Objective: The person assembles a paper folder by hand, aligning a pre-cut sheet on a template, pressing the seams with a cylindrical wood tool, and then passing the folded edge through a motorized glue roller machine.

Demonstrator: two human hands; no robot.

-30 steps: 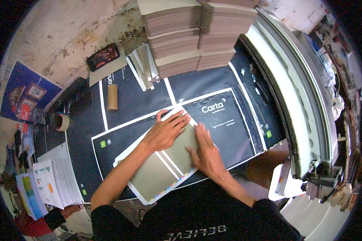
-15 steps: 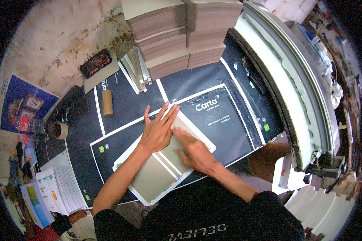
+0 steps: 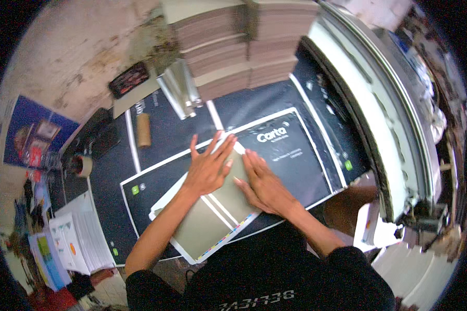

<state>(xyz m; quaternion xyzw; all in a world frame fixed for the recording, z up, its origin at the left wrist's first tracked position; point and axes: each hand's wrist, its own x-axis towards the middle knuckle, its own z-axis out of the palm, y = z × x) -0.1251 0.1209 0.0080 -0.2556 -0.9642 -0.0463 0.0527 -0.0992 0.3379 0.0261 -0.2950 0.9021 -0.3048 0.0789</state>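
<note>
A white paper sheet (image 3: 163, 203) lies at a slant on the dark mat, with grey-brown boards (image 3: 194, 228) on top of it and narrow white gaps between them. Along its near edge runs a strip of small colour patches (image 3: 227, 238). My left hand (image 3: 207, 168) rests flat on the far end of the work, fingers stretched out and reaching past the far corner. Against the right-hand edge lies my right hand (image 3: 267, 192), its fingers extended and thumb apart over the board. Both hands hide parts of the boards and the sheet's margin.
Tall stacks of board (image 3: 213, 52) stand at the back beside pale strips (image 3: 179, 88). A phone (image 3: 128, 79), a cardboard tube (image 3: 143, 129) and a tape roll (image 3: 83, 166) sit at left. Printed sheets (image 3: 78, 243) are stacked near left. A long white-and-metal machine (image 3: 368, 103) borders the right.
My right hand has moved right, from beside my left fingertips onto the sheet's right edge, and now covers the white margin seen there before. My left hand stays nearly in place.
</note>
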